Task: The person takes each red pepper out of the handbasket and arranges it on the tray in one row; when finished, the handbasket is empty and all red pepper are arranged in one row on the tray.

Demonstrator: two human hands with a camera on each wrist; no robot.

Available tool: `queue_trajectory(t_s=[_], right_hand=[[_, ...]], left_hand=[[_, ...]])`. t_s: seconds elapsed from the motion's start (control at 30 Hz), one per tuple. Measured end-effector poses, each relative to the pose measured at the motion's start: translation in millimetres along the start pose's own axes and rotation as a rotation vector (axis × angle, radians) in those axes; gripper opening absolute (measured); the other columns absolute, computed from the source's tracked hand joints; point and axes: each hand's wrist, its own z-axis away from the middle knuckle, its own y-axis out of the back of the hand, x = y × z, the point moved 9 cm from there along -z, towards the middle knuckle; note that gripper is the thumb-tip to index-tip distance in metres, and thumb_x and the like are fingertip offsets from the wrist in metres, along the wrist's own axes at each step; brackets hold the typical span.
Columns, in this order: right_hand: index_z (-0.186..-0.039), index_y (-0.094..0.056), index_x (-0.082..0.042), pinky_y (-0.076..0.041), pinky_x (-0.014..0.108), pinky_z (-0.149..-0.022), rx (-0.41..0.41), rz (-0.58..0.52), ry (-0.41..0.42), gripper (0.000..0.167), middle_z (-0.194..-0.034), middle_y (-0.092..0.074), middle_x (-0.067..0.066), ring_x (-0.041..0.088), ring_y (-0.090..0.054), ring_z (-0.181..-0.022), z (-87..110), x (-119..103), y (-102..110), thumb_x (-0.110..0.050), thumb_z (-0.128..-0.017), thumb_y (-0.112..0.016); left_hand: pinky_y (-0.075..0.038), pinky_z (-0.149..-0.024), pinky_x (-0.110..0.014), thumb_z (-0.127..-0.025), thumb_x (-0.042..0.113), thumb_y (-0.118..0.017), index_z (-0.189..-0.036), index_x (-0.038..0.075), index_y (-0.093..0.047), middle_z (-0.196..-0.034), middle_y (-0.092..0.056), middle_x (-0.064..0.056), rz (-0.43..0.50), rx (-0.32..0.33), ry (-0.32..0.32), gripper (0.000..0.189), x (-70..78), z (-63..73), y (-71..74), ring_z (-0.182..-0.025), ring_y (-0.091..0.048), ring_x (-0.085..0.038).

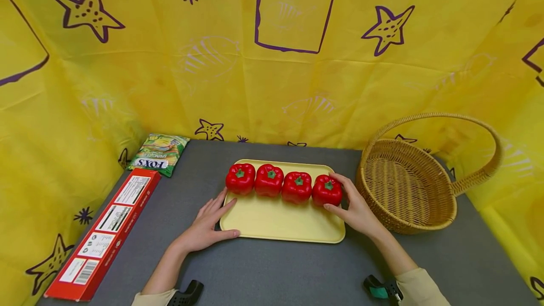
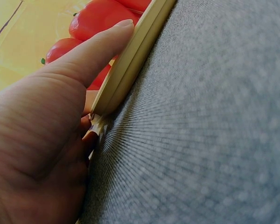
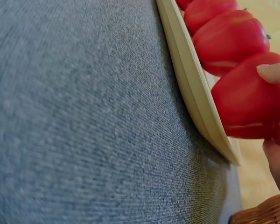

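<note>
Several red bell peppers (image 1: 268,180) with green stems stand in a row along the back half of a pale yellow tray (image 1: 280,221). My right hand (image 1: 354,207) grips the rightmost bell pepper (image 1: 327,191), thumb at its front and fingers round its right side. In the right wrist view that bell pepper (image 3: 252,100) sits just inside the tray's rim (image 3: 196,93). At the tray's left end my left hand (image 1: 205,225) rests with spread fingers, the thumb along the front corner. The left wrist view shows the thumb (image 2: 95,51) lying straight against the rim.
A wicker basket (image 1: 429,218) with a tall arched handle stands right of the tray, close to my right forearm. On the left lie a long red box (image 1: 106,230) and a green FOX'S candy bag (image 1: 159,152). Yellow printed cloth (image 1: 238,84) hangs behind the grey table (image 1: 272,268).
</note>
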Motion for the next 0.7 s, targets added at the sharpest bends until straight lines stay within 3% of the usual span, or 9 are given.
queue_trajectory(t_s=[0.2,0.47,0.57,0.7], right_hand=[[-0.148,-0.028,0.002,-0.034,0.012,-0.097,-0.021,0.009,-0.04,0.085,-0.147,-0.035,0.023,0.038,-0.043,-0.129,0.0,2.7,-1.4,0.003,-0.079,-0.078],[-0.151,-0.028,-0.005,-0.037,0.022,-0.102,-0.04,0.024,-0.071,0.089,-0.149,-0.036,0.013,0.029,-0.044,-0.131,-0.3,7.2,-0.7,-0.013,-0.08,-0.082],[-0.151,-0.028,-0.006,-0.038,0.033,-0.105,-0.038,0.011,-0.068,0.09,-0.149,-0.036,0.014,0.029,-0.043,-0.131,-0.1,6.9,-0.2,-0.017,-0.081,-0.082],[-0.153,-0.026,-0.009,-0.034,0.054,-0.105,-0.011,0.072,-0.056,0.093,-0.15,-0.033,0.014,0.031,-0.038,-0.133,2.3,3.6,2.6,-0.023,-0.08,-0.082]], left_hand=[[-0.001,-0.11,-0.062,-0.083,0.044,-0.074,-0.151,0.008,-0.036,-0.162,-0.006,-0.016,0.0,0.001,0.001,0.086,0.4,0.7,-0.1,-0.146,-0.006,-0.04],[-0.001,-0.111,-0.06,-0.083,0.043,-0.075,-0.151,0.007,-0.037,-0.162,-0.007,-0.017,-0.009,0.012,-0.002,0.086,0.7,1.0,1.4,-0.146,-0.007,-0.04],[-0.002,-0.111,-0.06,-0.082,0.042,-0.076,-0.15,0.006,-0.037,-0.162,-0.007,-0.017,-0.016,0.021,-0.015,0.086,1.6,0.8,2.4,-0.146,-0.007,-0.04],[-0.001,-0.111,-0.06,-0.082,0.041,-0.076,-0.15,0.007,-0.039,-0.162,-0.009,-0.017,0.015,0.023,-0.013,0.085,-0.7,0.3,2.5,-0.146,-0.008,-0.04]])
